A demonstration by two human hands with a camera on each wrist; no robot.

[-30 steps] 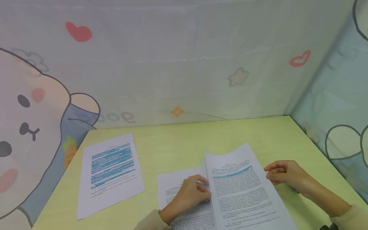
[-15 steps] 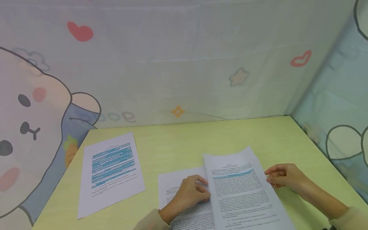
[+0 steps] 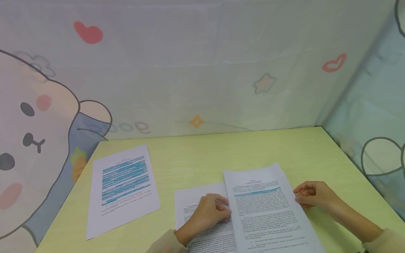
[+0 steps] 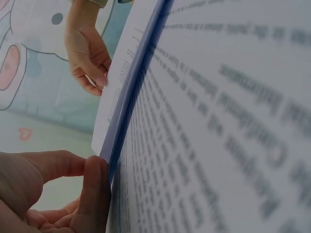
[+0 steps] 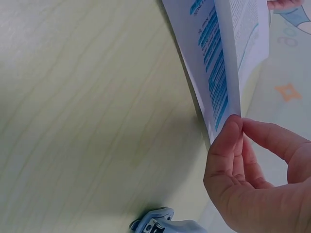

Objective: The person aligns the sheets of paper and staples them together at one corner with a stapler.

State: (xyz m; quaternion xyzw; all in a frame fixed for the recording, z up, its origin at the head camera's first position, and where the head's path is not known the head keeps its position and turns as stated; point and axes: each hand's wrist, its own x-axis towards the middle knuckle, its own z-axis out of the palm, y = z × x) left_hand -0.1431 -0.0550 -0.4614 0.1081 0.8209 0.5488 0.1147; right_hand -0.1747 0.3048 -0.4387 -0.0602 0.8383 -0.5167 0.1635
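Note:
A stack of printed sheets (image 3: 265,214), its top page marked with a blue highlighted line, lies in front of me at the right of the middle. My left hand (image 3: 207,212) pinches its left edge with thumb and fingertips, over another printed page (image 3: 186,196) beneath. On the far side, my right hand (image 3: 317,196) pinches the stack's right edge between thumb and forefinger. In the right wrist view the upper sheets are lifted and bowed at that edge, and a lower page with blue highlighted lines (image 5: 214,73) shows below them.
A single sheet (image 3: 123,189) covered in blue highlighted text lies flat at the table's left. Low in the right wrist view a blue-grey object, probably a stapler (image 5: 165,223), is partly visible. A printed cloth (image 3: 190,70) hangs behind the yellowish table (image 3: 190,154).
The stack's far right corner has come down a little, and my right hand has moved slightly lower with it. My left hand stays almost where it was.

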